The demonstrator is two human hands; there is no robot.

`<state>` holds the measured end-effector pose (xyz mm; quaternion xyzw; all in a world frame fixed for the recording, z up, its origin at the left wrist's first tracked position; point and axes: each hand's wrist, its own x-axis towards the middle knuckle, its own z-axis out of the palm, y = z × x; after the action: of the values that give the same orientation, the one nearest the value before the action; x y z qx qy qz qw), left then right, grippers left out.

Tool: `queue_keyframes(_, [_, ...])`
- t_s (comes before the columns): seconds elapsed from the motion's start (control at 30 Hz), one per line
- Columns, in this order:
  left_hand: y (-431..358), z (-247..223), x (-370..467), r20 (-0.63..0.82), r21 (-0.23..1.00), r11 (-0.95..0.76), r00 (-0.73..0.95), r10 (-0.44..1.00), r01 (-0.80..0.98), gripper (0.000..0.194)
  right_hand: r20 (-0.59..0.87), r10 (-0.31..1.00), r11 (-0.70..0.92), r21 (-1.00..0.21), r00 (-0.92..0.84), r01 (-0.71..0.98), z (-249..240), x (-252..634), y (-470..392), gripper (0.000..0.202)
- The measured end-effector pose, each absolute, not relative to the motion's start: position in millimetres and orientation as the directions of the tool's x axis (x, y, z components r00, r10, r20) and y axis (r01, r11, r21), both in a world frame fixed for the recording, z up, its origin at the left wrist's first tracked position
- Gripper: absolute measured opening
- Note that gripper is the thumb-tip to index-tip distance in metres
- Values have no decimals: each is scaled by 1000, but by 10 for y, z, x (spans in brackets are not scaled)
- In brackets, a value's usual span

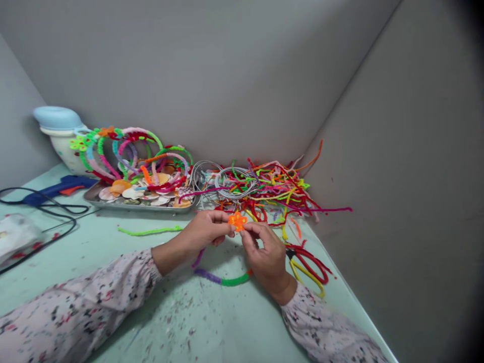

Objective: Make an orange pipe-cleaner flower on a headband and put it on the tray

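An orange pipe-cleaner flower [237,221] is pinched between my two hands above the table. My left hand [207,228] grips its left side with thumb and fingertips. From the lower right, my right hand [266,252] closes thumb and forefinger on it. Beneath the hands lies a hoop wrapped in purple and green pipe cleaner [234,281], its right end hidden behind my right hand. Just right of that hand rest pliers with red and yellow handles [308,267]. A loose lime-green pipe cleaner [149,231] lies left of my left hand.
Behind stands a metal tray [139,206] of shells and colourful wrapped hoops [132,146]. Wire coils [234,182] and a heap of pipe cleaners [280,186] sit right of it. At left are a blue glue gun [56,189], its black cord [71,224] and a blue-lidded container [62,133].
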<state>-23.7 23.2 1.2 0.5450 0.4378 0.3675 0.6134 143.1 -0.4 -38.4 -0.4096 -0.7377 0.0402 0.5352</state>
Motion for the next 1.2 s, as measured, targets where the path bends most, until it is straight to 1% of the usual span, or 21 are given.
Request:
queue_keyframes(0.2, [226, -15, -238, -113, 993, 96, 329, 937, 67, 7, 748, 657, 644, -490, -97, 587, -363, 1419, -16, 11])
queue_keyframes(0.4, [233, -74, -234, -77, 996, 62, 327, 942, 58, 9, 732, 675, 637, -517, -89, 572, -369, 1410, -24, 12])
queue_keyframes(0.63, [220, -61, -245, -61, 993, 24, 328, 943, 115, 9, 671, 740, 591, -611, -52, 526, -364, 1395, -45, 10])
queue_keyframes(0.83, [225, -81, -259, -60, 994, 25, 344, 937, 105, 9, 566, 823, 514, -716, -38, 473, -362, 1397, -47, 9])
queue_keyframes(0.9, [228, -76, -257, -75, 997, 61, 348, 934, 50, 9, 532, 847, 487, -760, -19, 429, -375, 1400, -38, 9])
queue_keyframes(1.03, [229, -61, -255, -119, 988, 146, 334, 935, -54, 14, 425, 905, 409, -876, 7, 257, -404, 1404, -22, 24])
queue_keyframes(1.1, [225, -63, -256, -120, 987, 150, 338, 933, -65, 16, 349, 937, 348, -918, -31, 189, -405, 1403, -16, 24])
queue_keyframes(1.2, [218, -78, -256, -92, 992, 116, 355, 930, -47, 18, 270, 960, 277, -951, -69, 138, -387, 1391, -9, 20])
